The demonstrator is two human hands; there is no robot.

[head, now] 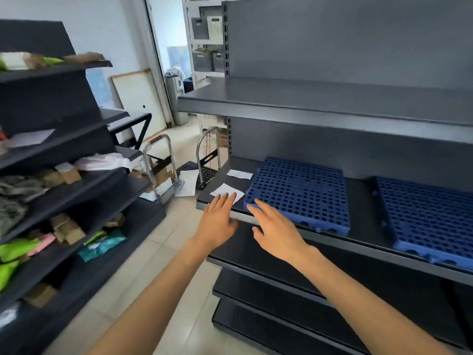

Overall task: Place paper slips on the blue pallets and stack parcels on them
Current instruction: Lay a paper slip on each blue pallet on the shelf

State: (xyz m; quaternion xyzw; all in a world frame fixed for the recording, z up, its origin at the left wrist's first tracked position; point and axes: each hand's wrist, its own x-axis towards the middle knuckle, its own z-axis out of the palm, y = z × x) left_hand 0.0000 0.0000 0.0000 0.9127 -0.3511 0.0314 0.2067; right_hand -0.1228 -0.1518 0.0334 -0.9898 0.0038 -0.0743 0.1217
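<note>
Two blue perforated pallets lie on a dark shelf at my right: the near blue pallet (299, 190) and a second blue pallet (430, 221) further right. Both are bare. A white paper slip (226, 191) lies on the shelf just left of the near pallet, another paper slip (239, 173) behind it. My left hand (217, 221) is open, fingertips over the front edge of the near slip. My right hand (276, 229) is open too, fingers reaching the near pallet's front left corner. Parcels (64, 226) fill the rack on my left.
The right shelving unit (320, 108) has a shelf above the pallets and lower ones below. A metal hand trolley (163, 170) stands on the tiled floor between the racks, with a paper sheet (188, 181) lying by it. A doorway opens behind.
</note>
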